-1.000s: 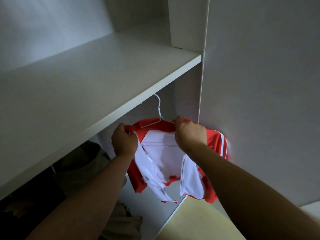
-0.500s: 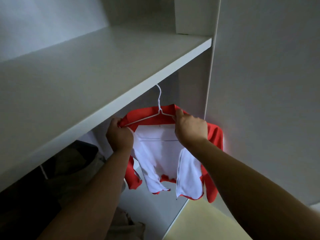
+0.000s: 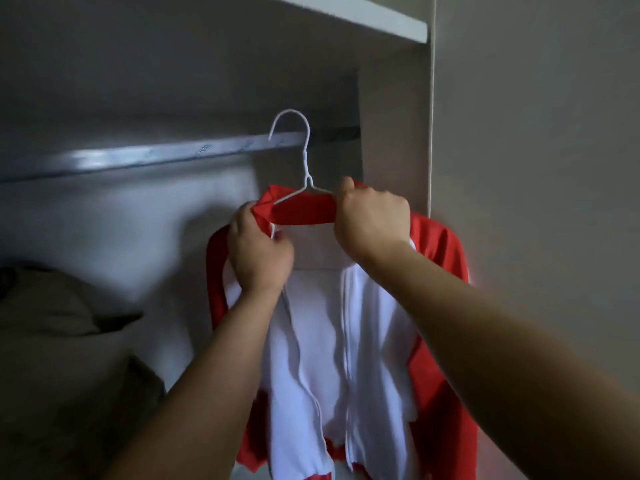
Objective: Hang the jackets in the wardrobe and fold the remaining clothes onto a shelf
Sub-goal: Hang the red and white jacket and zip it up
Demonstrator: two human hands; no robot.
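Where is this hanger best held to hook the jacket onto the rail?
The hanger by its shoulder wires, either side of the neck, from the front, as the left hand and right hand grip, leaving its upright hook free for the rail.

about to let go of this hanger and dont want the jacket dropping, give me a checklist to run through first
1. White wire hanger hooked on the rail: cannot tell; the hook crosses the rail, but whether it rests on it is unclear.
2. Left hand grips the hanger's end at the collar: ok.
3. Right hand grips the other hanger arm through the collar: ok.
4. Red and white jacket seated on the hanger, collar over the wire: ok.
5. Bare rail beside the hook: ok.
6. Beige garment apart from the jacket: ok.
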